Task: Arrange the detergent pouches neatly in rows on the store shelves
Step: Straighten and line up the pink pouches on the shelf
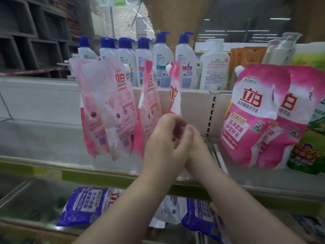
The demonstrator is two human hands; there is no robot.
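Your fingers (pixel 173 131) are curled in and pressed against each other, left hand (pixel 164 147) and right hand (pixel 197 147) touching in front of the middle shelf (pixel 44 138); whether they pinch the bottom edge of the edge-on pouch (pixel 175 90) just above them, you cannot tell from here. Far left on that shelf, two pale pink pouches (pixel 105 106) stand back side out, leaning on each other. Next comes a turned pouch (pixel 149 104), angled and showing its back, then the edge-on one at your hands. Well to the right, past the shelf divider, the front-facing pouches (pixel 253 113) stand in an overlapping row. You look to be partway through straightening the left group. The next move likely calls for turning each pouch label-forward and setting it upright beside its neighbour. On the lower shelf, purple pouches (pixel 82 205) lie flat.
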